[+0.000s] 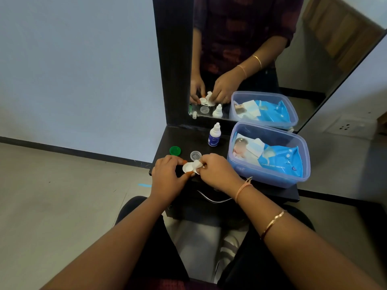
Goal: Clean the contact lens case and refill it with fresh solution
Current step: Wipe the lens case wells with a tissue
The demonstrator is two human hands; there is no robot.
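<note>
The white contact lens case [188, 167] is held over the front of the dark shelf [201, 141]. My left hand [167, 174] pinches its left well between thumb and fingers. My right hand [217, 170] presses a small white tissue wad [198, 164] into the case's right well. A green cap [175, 150] and a clear cap [196, 155] lie on the shelf just behind my hands. The white solution bottle [214, 135] with a blue label stands upright, capped, further back.
A translucent blue plastic box [270, 181] holding wipe packets sits at the shelf's right, close to my right wrist. A tall mirror [272, 59] rises behind the shelf and reflects my hands. Bare floor lies left of the shelf.
</note>
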